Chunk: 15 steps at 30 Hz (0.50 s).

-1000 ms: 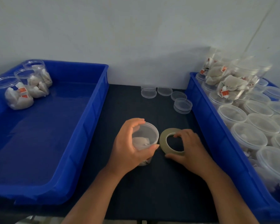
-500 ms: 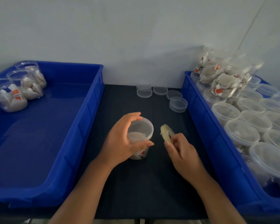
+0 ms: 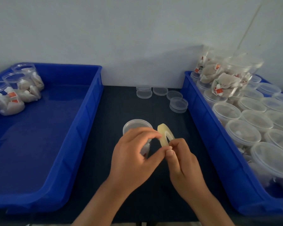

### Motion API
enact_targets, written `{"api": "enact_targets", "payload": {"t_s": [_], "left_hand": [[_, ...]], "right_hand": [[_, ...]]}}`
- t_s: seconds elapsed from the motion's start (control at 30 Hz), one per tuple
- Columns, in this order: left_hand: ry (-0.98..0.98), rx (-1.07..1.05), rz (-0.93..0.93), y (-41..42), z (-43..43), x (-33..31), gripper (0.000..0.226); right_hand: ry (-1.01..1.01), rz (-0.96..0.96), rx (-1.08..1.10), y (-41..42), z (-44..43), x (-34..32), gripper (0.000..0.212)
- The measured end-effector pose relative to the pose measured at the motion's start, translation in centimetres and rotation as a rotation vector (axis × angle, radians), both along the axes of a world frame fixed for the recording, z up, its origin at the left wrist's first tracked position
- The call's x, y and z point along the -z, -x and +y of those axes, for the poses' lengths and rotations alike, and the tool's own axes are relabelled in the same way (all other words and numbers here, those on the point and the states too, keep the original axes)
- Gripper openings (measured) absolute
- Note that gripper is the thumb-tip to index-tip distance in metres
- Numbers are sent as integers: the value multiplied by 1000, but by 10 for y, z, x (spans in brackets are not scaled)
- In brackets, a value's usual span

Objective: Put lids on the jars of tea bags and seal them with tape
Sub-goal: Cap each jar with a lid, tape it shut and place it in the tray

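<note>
A clear lidded jar of tea bags (image 3: 136,126) stands on the dark table (image 3: 121,108), partly hidden behind my left hand (image 3: 134,154). A pale yellow roll of tape (image 3: 164,136) is held upright just right of the jar. My right hand (image 3: 181,162) pinches the roll at its lower edge. My left hand's fingertips touch the roll's left side, with thumb and fingers curled as if pinching at the tape. The jar is not gripped by either hand.
A blue bin (image 3: 82,128) on the left holds three jars of tea bags (image 3: 15,93) in its far corner. A blue bin (image 3: 201,115) on the right is packed with several lidded jars (image 3: 242,134). Loose clear lids (image 3: 178,105) lie at the table's back.
My left hand let go of the jar and moved right to the tape roll. My right hand lifted the roll from flat on the table to upright between both hands.
</note>
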<state>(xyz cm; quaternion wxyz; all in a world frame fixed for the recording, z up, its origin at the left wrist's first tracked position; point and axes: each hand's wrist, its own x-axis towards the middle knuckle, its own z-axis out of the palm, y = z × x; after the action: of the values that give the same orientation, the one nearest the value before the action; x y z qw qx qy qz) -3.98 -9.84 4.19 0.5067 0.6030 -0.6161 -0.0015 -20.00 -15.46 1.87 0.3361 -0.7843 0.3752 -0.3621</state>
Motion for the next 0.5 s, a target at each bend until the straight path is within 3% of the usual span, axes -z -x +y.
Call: {"api": "enact_targets", "payload": {"t_s": [0.1,0.2,0.4,0.5], "left_hand": [[-33,5,51,1,2,-2,32],[-31,-34,-42,0,4,-5,19],[-126,-39,-186,4,13,-10,34],[-198,11,-174,6,18,-14,32]], "right_hand": [[-2,-7,-3,1,4,0,55],[-21,37,12,3,8,-2,56],[-9,53,-28,9,13,-8,44],[-52,48,-102,12,14,-9,40]]}}
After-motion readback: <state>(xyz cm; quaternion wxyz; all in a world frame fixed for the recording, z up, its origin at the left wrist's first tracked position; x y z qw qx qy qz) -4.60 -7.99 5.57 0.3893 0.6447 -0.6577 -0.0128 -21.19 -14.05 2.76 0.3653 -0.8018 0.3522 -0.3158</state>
